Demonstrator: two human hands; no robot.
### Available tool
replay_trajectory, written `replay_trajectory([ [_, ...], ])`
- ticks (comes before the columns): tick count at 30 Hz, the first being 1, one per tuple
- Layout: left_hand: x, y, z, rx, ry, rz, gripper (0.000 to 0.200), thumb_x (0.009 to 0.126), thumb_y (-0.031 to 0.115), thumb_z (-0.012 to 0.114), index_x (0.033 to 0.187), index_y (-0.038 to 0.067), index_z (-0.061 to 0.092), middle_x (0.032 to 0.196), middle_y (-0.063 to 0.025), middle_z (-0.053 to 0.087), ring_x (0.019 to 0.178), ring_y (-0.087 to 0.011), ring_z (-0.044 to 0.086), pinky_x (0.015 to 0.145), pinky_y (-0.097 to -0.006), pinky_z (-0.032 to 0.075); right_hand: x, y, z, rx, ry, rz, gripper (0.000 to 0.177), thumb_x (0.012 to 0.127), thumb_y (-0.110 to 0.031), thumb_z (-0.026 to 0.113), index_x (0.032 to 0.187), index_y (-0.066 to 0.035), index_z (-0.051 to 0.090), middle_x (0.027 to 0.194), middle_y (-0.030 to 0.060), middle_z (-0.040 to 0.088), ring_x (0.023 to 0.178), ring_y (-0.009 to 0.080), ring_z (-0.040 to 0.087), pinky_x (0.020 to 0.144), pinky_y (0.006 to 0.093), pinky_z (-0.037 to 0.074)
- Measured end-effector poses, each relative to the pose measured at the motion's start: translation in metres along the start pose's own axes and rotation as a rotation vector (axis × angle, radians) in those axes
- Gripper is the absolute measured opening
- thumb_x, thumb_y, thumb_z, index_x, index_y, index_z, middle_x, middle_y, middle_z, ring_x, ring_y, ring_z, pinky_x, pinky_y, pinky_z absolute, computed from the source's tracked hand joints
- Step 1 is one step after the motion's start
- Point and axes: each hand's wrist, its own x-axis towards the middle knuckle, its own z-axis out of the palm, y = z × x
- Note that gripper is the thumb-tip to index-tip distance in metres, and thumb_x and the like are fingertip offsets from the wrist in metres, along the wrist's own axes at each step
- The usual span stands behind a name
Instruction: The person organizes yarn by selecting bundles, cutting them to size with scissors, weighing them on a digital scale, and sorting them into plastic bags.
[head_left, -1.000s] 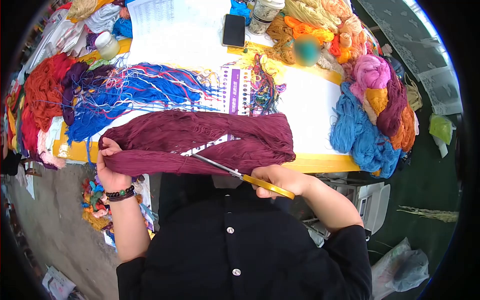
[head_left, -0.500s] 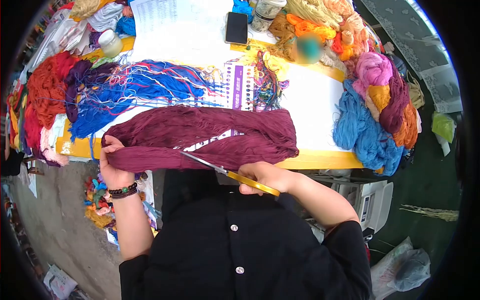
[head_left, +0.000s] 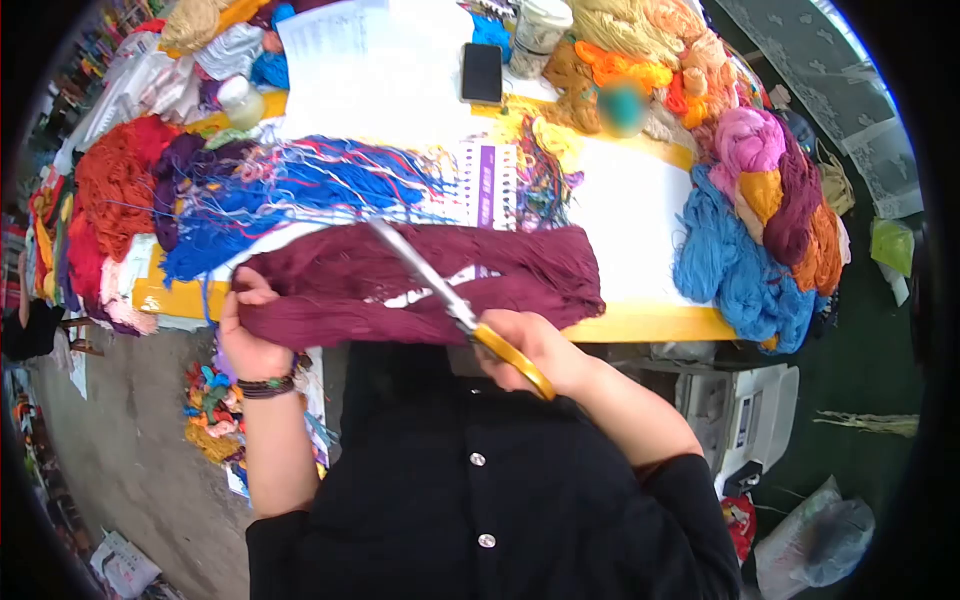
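A large maroon skein of thread (head_left: 530, 265) lies in a long loop across the near edge of the table. My left hand (head_left: 255, 325) is wrapped round the loop's left end, with a dark bead bracelet at the wrist. My right hand (head_left: 535, 352) is closed round the yellow handles of the scissors (head_left: 425, 273). Their metal blades point up and left above the skein, slightly blurred. Behind the skein, a white and purple card with holes (head_left: 486, 185) has blue, red and white threads (head_left: 340, 180) on its left and mixed threads on its right.
A black phone (head_left: 482, 73), printed papers (head_left: 350, 60) and a clear jar (head_left: 540, 35) are at the back. Orange and tan skeins lie back right, blue and pink skeins (head_left: 730, 255) at right, red skeins (head_left: 110, 190) at left. A white machine (head_left: 745, 420) stands below the table.
The scissors have risen and turned, their blades now pointing more steeply up across the skein. My left hand still holds the loop's end. The whole view has shifted slightly.
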Motion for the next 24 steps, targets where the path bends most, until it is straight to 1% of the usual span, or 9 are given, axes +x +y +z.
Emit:
replay_trajectory([
  [3,0.015,-0.041,0.026,0.163,-0.01,0.018,0.03,0.091,0.015,0.056,0.119,0.003,0.054,0.114,-0.0109,0.063,0.082,-0.0147,0.059,0.076,-0.0295,0.05,-0.02,0.004,-0.006,-0.02,0.107,-0.091,0.052,0.08,-0.051,0.068,0.092,-0.005,0.046,0.075,-0.0011,0.047,0.067,0.0072,0.042,0.061,0.0232,0.038],
  [6,0.021,-0.118,0.08,0.371,0.033,-0.116,0.03,0.094,0.029,0.056,0.111,0.003,0.057,0.106,-0.0091,0.065,0.084,-0.0157,0.063,0.067,-0.0241,0.053,-0.046,-0.003,-0.001,-0.064,0.395,-0.069,0.057,0.079,-0.055,0.067,0.096,-0.005,0.047,0.074,0.0009,0.048,0.063,0.0087,0.047,0.057,0.0236,0.041],
  [9,0.005,-0.169,0.116,0.74,-0.097,-0.411,0.035,0.095,0.038,0.053,0.111,0.006,0.058,0.087,-0.0031,0.063,0.062,-0.0093,0.054,0.06,-0.0276,0.048,-0.063,0.007,-0.011,-0.075,0.69,-0.146,0.051,0.083,-0.048,0.066,0.098,-0.003,0.049,0.071,0.0025,0.048,0.061,0.0114,0.05,0.056,0.0246,0.043],
  [11,-0.006,-0.182,0.138,0.777,-0.274,-0.449,0.038,0.097,0.039,0.046,0.113,0.006,0.057,0.086,-0.0018,0.063,0.055,-0.008,0.049,0.055,-0.0272,0.044,-0.073,-0.001,-0.017,-0.104,0.86,-0.178,0.024,0.082,-0.021,0.063,0.092,-0.002,0.051,0.072,0.0039,0.051,0.058,0.0123,0.053,0.056,0.0251,0.044],
  [12,-0.012,-0.177,0.154,0.674,-0.278,-0.489,0.036,0.096,0.037,0.05,0.108,0.004,0.058,0.082,-0.0053,0.064,0.056,-0.0095,0.052,0.053,-0.0257,0.045,-0.075,-0.007,-0.017,-0.11,0.933,-0.229,0.018,0.082,-0.014,0.06,0.091,-0.003,0.051,0.071,0.0037,0.051,0.058,0.0123,0.053,0.056,0.0247,0.045],
  [14,-0.021,-0.151,0.185,0.625,-0.384,-0.439,0.04,0.098,0.039,0.045,0.109,0.003,0.058,0.076,-0.002,0.061,0.05,-0.0059,0.044,0.047,-0.0233,0.039,-0.085,-0.022,-0.021,-0.139,1.047,-0.135,0.017,0.082,-0.008,0.062,0.093,-0.003,0.05,0.075,0.004,0.053,0.062,0.0123,0.055,0.059,0.0246,0.046],
  [17,-0.043,-0.096,0.245,0.655,-0.607,-0.302,0.036,0.101,0.037,0.037,0.108,0.006,0.054,0.073,0.0017,0.049,0.047,-0.004,0.04,0.045,-0.0229,0.037,-0.083,-0.026,-0.027,-0.016,1.061,-0.283,0.018,0.081,-0.003,0.063,0.094,-0.002,0.05,0.079,0.0053,0.056,0.067,0.0122,0.056,0.062,0.0245,0.046],
  [21,-0.097,-0.01,0.321,0.84,-0.774,-0.093,0.026,0.102,0.029,0.035,0.103,0.006,0.047,0.075,0.0005,0.048,0.045,-0.0074,0.042,0.042,-0.0253,0.038,-0.066,-0.031,-0.019,-0.028,0.932,-0.269,0.018,0.08,-0.005,0.064,0.092,-0.002,0.052,0.077,0.0047,0.057,0.065,0.011,0.054,0.06,0.0238,0.044],
  [24,-0.134,0.04,0.337,1.018,-0.688,0.005,0.025,0.102,0.027,0.035,0.103,0.005,0.046,0.072,0.0004,0.048,0.041,-0.008,0.04,0.039,-0.0256,0.036,-0.04,-0.031,0.001,-0.193,0.803,-0.08,0.022,0.077,-0.012,0.072,0.089,-0.003,0.055,0.075,0.0017,0.058,0.067,0.0095,0.055,0.06,0.0247,0.045],
])
